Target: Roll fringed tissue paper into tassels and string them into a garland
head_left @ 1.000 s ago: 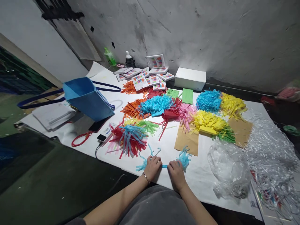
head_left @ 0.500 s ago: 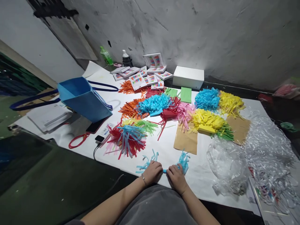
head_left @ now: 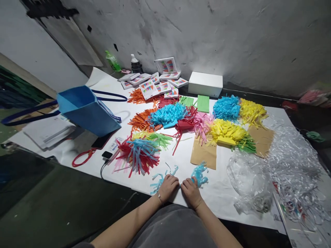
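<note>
My left hand (head_left: 168, 187) and my right hand (head_left: 190, 190) rest side by side on the white sheet (head_left: 181, 162) at its near edge, almost touching. Both pinch a light blue fringed paper strip (head_left: 198, 174). Its curled fringe sticks out left of my left hand and right of my right hand, while the part between my hands is hidden. A thin bracelet circles my left wrist. Just beyond my hands lies a red and blue tassel pile (head_left: 139, 155).
Piles of coloured paper fringe (head_left: 224, 131) cover the middle of the sheet, on brown envelopes (head_left: 203, 155). A blue bag (head_left: 85, 110), a phone and a red cord lie left. Printed cards, bottles and a white box (head_left: 205, 84) stand by the wall. Clear plastic wrappers (head_left: 284, 172) heap at right.
My hands have drawn closer together, so the blue strip between them is now hidden. The fringe at the right has bunched up. The view has shifted slightly.
</note>
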Motion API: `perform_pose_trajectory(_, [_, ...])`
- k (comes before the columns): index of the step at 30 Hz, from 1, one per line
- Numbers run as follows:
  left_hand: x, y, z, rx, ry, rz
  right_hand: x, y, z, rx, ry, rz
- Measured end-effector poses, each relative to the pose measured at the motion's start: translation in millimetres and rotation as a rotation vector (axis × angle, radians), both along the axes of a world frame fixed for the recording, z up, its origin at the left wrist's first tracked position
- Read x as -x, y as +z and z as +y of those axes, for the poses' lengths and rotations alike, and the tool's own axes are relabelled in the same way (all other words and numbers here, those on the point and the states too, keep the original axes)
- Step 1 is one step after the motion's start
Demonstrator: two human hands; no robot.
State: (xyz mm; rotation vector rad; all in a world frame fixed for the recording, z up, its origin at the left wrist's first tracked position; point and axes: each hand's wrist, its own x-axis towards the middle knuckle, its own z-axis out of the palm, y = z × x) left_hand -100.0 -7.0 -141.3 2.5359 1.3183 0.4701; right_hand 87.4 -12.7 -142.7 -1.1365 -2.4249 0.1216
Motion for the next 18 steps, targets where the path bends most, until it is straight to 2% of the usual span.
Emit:
perform_pose_trajectory(9, [1.5, 12.8, -3.9, -0.018, 0.031, 0.013, -26.6, 2.7, -10.6, 0.013, -0.038, 0.059])
perform_pose_trajectory(13, [-4.0, 24.8, -2.6, 0.059, 0.093, -0.005, -18.2, 6.7, -11.0, 0.096, -0.177, 0.083])
perform_pose_trajectory(16, [-12.6, 33.2, 0.9, 0.135, 0.182, 0.019, -7.1, 9.8, -8.5, 0.143, -0.322, 0.07])
perform_pose_trajectory(18, [-17.6, 36.6, 3.6, 0.164, 0.263, 0.064, -2.1, 10.9, -6.5, 0.144, -0.369, 0.053])
